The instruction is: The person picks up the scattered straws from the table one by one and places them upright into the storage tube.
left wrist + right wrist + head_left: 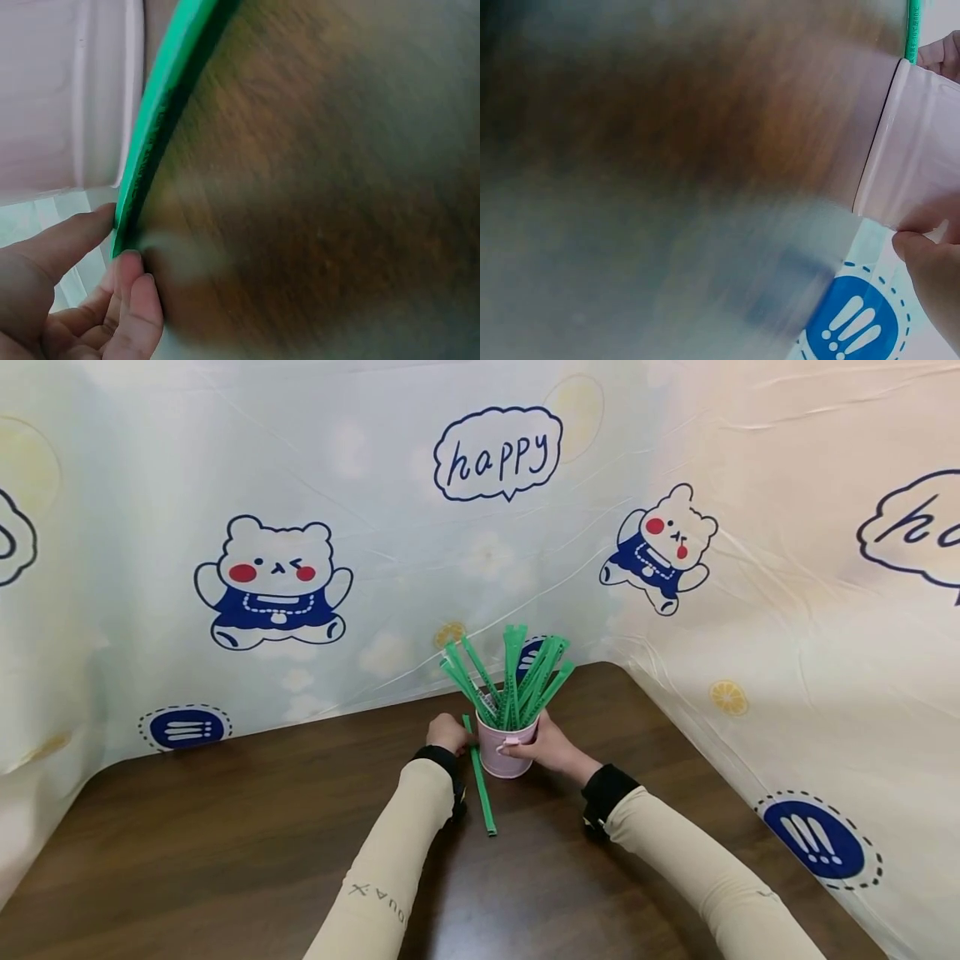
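A small pink bucket [507, 752] stands upright on the table, packed with several long, thin green strips [513, 681] that bear dark print. My right hand [555, 747] grips the bucket from its right side. In the right wrist view the thumb [926, 266] presses on the pink wall, and the other fingers are mostly hidden. To the left of the bucket my left hand [447, 734] pinches one loose green strip [482, 785] near its far end. The left wrist view has that strip [154, 124] between thumb and fingertips, close beside the bucket wall.
The brown wooden table [225, 827] has a rounded far edge just behind the bucket. A pale printed curtain [405, 568] hangs around the table at the back and the sides.
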The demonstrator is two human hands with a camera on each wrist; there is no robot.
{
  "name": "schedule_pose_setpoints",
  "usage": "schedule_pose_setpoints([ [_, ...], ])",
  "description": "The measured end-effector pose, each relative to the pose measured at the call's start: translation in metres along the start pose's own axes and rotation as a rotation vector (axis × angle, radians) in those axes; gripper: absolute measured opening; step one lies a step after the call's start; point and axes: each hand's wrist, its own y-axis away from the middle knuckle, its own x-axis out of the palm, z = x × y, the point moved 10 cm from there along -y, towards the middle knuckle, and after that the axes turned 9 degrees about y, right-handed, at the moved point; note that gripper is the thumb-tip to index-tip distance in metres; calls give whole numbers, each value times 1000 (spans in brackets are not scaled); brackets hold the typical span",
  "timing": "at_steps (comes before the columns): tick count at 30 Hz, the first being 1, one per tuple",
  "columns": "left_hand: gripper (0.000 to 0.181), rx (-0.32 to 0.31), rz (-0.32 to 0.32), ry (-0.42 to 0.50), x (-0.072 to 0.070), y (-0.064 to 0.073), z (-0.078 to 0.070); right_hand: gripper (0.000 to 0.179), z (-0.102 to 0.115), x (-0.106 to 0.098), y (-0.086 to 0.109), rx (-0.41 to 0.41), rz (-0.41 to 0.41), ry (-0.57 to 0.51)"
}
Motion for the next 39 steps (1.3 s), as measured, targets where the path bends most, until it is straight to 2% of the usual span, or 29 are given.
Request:
schedule_pose_setpoints([
  [5,19,0,-1,-1,-2,0,5,95,1,3,0,10,7,-8],
  [9,17,-26,24,17,-1,-13,15,93,2,5,1,20,13,-6],
  [11,21,-14,40,63,0,-21,22,91,2,6,1,22,19,-13],
  [13,24,-34,67,150,-2,-21,28,91,1,7,0,25,25,-17],
  [17,29,-114,116,364,-14,-4,33,92,-1,6,-1,30,25,-15],
  [19,31,-93,130,453,-24,2,30,93,-1,6,-3,26,22,-17],
  [22,34,0,137,513,-47,8,18,94,-1,5,-5,16,22,-26],
  [24,37,59,134,518,-64,11,9,93,0,4,-5,5,23,-24],
  [27,39,111,120,540,-88,18,-3,94,-1,3,-3,22,21,-21],
  [29,40,125,93,588,-104,23,-11,94,-2,3,-1,29,18,-15],
  [31,40,144,48,652,-123,30,-21,94,-3,2,0,43,17,-14],
  [34,33,198,-74,762,-154,43,-40,93,-3,1,-1,46,10,-13],
  [37,18,313,-198,866,-180,63,-68,93,-3,1,0,41,4,-11],
  [39,11,404,-245,912,-191,79,-89,93,-2,2,1,35,7,-13],
])
